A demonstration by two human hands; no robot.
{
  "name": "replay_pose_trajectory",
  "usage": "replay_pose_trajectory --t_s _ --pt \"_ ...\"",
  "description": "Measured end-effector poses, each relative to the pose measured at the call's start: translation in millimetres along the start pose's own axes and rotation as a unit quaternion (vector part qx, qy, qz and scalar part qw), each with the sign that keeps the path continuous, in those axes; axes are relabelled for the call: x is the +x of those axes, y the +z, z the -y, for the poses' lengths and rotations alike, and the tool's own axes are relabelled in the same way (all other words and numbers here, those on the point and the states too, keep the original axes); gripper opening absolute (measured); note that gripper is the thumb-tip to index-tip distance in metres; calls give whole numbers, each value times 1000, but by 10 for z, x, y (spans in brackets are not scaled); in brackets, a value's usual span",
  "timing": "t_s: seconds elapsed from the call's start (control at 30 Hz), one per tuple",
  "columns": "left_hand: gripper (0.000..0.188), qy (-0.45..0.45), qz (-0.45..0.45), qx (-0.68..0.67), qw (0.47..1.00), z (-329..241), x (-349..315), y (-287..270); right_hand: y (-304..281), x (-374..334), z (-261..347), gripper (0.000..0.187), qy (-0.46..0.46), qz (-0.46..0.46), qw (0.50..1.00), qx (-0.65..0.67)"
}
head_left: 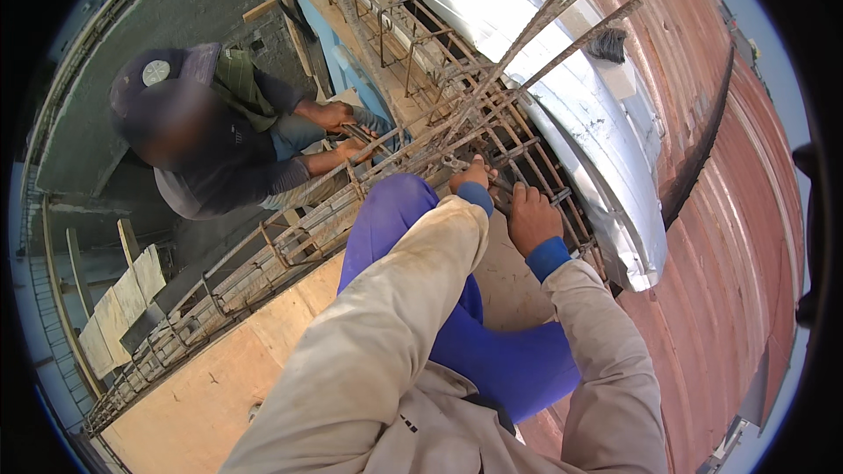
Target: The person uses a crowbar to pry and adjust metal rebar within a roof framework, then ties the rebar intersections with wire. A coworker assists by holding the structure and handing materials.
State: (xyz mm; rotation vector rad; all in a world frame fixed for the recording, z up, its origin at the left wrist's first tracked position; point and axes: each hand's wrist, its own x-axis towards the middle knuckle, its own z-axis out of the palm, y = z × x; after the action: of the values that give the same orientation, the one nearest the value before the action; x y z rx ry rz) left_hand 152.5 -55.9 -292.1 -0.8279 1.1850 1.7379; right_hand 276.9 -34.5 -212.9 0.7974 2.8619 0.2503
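We are working on the rusty grey steel rebar cage (pixel 492 136), a lattice of long bars and square ties that is lying along the edge of the pale plywood deck (pixel 219 377), right in front of our knees. Our left hand (pixel 471 175) is pressing against the bars at the cage's near side; we cannot tell whether its fingers are closed around anything. Our right hand (pixel 532 218) is lying knuckles up on the cage just beside it, fingers curled over a bar and a thin dark metal tool (pixel 555 197) that is poking out beyond them. Across the cage, another person's two hands (pixel 338 132) are gripping the bars. Beyond the cage a silvery sheet-metal gutter (pixel 580 114) is running along the reddish corrugated roof (pixel 738 211).
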Motion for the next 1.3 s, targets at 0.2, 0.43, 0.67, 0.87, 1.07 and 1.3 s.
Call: replay_pose_trajectory --t_s 0.2,0.43,0.67,0.87,1.07,1.3 --pt "26 19 27 317 948 -139 110 -404 527 -17 -72 31 187 433 544 694" --pt "24 2 29 175 984 21 196 -397 279 -361 168 61 75 146 906 391" --pt "14 34 92 314 944 -230 424 -582 576 -456 154 39 157 327 487 794" --pt "9 0 152 314 937 -144 200 -616 707 -790 318 50 125 281 484 819" --pt "41 142 192 373 896 519 -287 -893 631 -1294 276 54 105 247 661 701" --pt "16 409 162 619 650 287 -708 -893 651 -1492 -183 24 189 161 755 607"
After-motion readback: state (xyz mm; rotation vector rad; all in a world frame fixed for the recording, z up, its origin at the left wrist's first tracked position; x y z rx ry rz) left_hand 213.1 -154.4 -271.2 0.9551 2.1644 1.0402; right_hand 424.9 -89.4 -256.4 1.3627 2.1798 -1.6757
